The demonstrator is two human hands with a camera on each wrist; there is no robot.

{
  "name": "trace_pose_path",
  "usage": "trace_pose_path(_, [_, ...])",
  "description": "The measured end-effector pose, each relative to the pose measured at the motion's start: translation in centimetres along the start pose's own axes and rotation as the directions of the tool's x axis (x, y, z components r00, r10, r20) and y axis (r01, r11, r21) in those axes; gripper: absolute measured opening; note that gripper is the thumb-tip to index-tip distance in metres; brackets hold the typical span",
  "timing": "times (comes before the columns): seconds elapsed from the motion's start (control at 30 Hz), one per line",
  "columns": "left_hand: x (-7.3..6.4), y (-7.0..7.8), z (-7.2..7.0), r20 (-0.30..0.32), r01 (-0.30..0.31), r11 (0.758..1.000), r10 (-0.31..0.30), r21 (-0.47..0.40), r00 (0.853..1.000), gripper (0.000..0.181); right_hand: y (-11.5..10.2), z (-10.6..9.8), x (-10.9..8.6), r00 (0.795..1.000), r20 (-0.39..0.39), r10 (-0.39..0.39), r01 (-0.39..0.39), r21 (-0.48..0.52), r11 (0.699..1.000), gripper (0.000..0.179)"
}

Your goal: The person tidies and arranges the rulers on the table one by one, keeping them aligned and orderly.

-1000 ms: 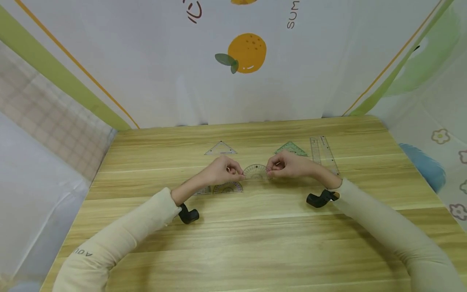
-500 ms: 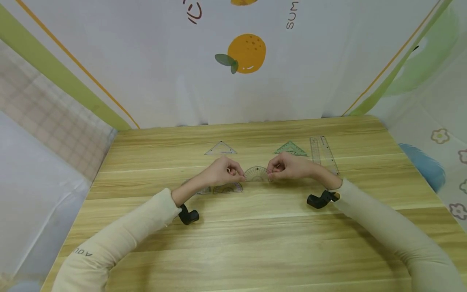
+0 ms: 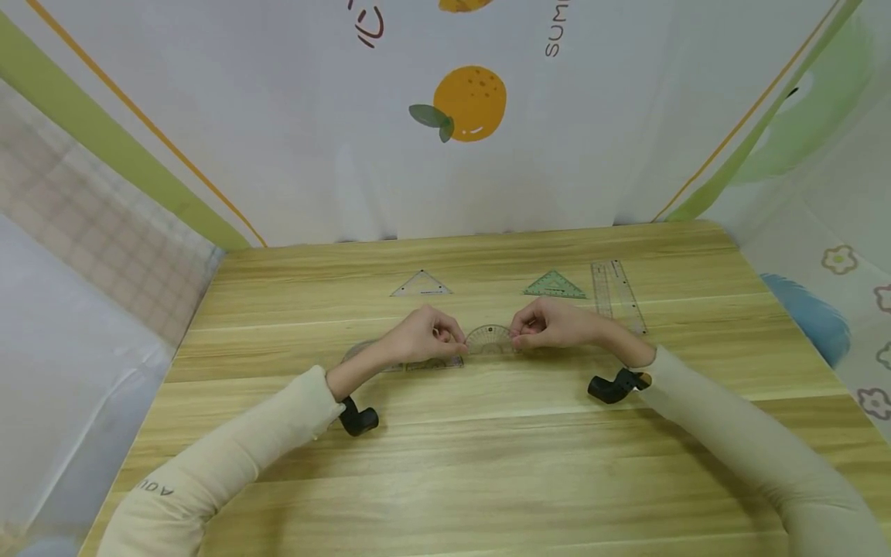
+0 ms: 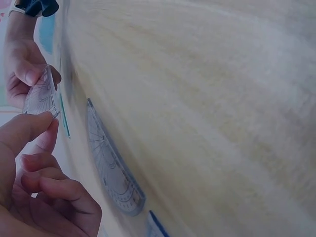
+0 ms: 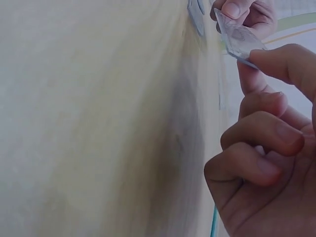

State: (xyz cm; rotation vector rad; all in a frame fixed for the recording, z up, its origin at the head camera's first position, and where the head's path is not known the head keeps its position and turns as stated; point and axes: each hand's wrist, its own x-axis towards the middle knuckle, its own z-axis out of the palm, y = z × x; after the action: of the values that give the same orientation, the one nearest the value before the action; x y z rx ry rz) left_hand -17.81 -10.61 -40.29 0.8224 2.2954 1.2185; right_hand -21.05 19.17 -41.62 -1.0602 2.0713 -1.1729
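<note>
Leftward and beyond the clear, half-round plastic protractor held above the pale wood-grain table lies a clear, triangular plastic set square. Just left of that held protractor, a second clear, half-round plastic protractor rests on the table. The left hand pinches the held one's left end — the right hand pinches its right. Rightward and beyond it lie a green, triangular plastic set square and, farther right, two clear, straight plastic rulers.

Wood-grain table against a white curtain with printed orange fruit
</note>
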Motion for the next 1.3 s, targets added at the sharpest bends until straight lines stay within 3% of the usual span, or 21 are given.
trace_pose_path(0.23, [-0.09,0.10,0.17,0.009,-0.020,0.999,0.019,0.042,1.000,0.007,0.06,0.19,-0.10,1.000,-0.003,0.016,-0.016,-0.003,1.000,0.011])
trace_pose_path(0.43, [0.13,0.38,0.32,0.003,0.022,0.998,-0.022,0.066,1.000,0.006,0.23,0.24,-0.16,1.000,-0.024,0.009,-0.009,-0.027,1.000,0.010])
trace_pose_path(0.77, [0.33,0.84,0.76,-0.026,0.086,0.979,-0.082,0.186,0.996,0.009,0.03,0.36,-0.18,0.999,-0.019,0.033,-0.034,-0.048,0.998,0.011])
trace_pose_path(1.3, [0.28,0.46,0.88,-0.016,0.108,0.971,-0.107,0.212,0.994,0.010,0.02,0.58,0.19,0.997,0.023,0.077,-0.076,-0.053,0.996,0.016])
